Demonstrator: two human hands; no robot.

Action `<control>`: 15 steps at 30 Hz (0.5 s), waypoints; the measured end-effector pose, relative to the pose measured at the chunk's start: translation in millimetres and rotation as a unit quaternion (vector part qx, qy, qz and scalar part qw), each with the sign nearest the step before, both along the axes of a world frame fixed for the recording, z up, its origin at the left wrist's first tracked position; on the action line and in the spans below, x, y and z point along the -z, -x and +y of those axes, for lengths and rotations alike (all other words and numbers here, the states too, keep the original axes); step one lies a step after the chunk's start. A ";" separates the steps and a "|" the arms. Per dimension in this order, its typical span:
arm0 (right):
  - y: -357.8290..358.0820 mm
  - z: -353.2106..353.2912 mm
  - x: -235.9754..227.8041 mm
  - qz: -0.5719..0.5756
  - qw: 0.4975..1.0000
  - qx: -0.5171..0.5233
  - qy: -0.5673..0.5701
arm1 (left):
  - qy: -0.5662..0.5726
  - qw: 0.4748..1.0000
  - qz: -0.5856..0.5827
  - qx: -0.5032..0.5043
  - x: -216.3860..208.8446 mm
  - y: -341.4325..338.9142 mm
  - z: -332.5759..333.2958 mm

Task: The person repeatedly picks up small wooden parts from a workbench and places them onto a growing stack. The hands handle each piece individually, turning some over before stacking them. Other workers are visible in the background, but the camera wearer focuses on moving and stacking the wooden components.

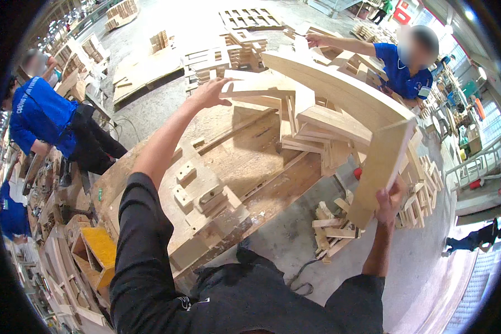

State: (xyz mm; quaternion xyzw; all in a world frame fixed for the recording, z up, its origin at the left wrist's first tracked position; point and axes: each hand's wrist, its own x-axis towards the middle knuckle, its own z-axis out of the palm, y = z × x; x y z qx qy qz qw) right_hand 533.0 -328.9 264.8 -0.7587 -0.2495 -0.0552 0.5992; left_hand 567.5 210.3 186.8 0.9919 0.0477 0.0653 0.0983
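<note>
Big pale wooden frame (pixel 339 94), smooth planed boards. Left hand (pixel 210 92) grips one end, right hand (pixel 388 201) the leg, over a scuffed plywood bench (pixel 261 161) in a workshop.

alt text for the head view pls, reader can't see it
A person lifts a large curved pale wooden frame over a plywood workbench, left hand on one end, right hand gripping the other. A co-worker in a blue shirt stands across it, among stacked wooden parts.
</note>
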 end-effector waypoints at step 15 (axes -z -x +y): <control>17.0 -33.4 -4.0 -0.055 0.989 0.071 -0.119 | 0.025 0.998 -0.029 0.056 8.2 -147.3 35.9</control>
